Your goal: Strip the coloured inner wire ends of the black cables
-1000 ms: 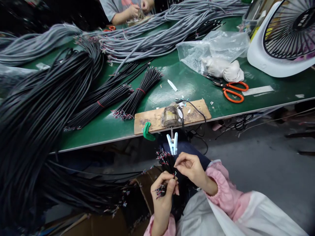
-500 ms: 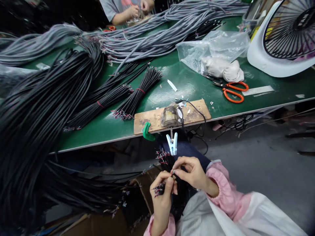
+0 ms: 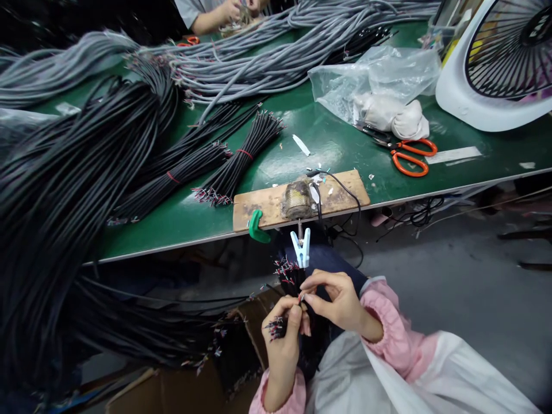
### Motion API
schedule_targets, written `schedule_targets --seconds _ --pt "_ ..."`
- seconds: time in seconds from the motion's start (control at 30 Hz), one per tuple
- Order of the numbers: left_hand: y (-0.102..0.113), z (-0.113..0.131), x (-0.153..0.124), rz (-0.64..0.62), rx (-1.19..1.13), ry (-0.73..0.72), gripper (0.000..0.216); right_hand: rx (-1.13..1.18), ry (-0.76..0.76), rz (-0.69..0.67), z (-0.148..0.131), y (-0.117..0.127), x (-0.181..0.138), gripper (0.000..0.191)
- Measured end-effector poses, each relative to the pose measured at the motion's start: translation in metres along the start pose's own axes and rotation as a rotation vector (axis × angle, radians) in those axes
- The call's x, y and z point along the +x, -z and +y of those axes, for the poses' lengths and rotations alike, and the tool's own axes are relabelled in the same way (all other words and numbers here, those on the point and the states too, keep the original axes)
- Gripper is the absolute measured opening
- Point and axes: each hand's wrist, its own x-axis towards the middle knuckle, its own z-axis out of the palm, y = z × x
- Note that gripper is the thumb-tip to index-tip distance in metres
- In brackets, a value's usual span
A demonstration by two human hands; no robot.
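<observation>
My left hand is closed around a bundle of thin black cables, whose stripped red and white wire ends poke out past the fingers. Its thumb and forefinger pinch one cable's end. Thumb and forefinger of my right hand meet at that same end, closed on its fine wire tips. Just beyond my hands stand more black cables with red and white ends. Above them a light blue clothespin sits on a metal shaft in front of a small motor-like block, fixed on a wooden board.
A green clamp grips the board at the table edge. Tied black cable bundles and grey cables cover the green table. Orange-handled scissors, a plastic bag and a fan lie right. A co-worker's hands are across.
The view has shifted slightly, so the table appears a little higher. My hands stay together at the cable end, with only small finger movement.
</observation>
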Motion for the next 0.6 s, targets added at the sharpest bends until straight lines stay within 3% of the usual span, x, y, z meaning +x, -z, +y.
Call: schedule_targets --seconds 0.1,0.17,0.37,0.6 --pt "0.0002 -0.0005 -0.0019 -0.018 -0.057 0.009 0.021 -0.142 0.056 0.093 0.0001 0.0022 0.0026 0.013" --pt "0.0 -0.0004 -0.0021 -0.023 -0.077 0.015 0.019 -0.118 0.02 0.119 0.0011 0.0045 0.0032 0.013" --pt "-0.001 0.0016 0.0012 0.001 -0.038 0.013 0.025 0.111 -0.107 -0.069 0.0022 0.0036 -0.0025 0.025" --pt "0.0017 -0.0024 0.0007 -0.018 -0.006 -0.01 0.022 0.073 -0.101 -0.019 -0.0004 -0.0003 -0.0039 0.023"
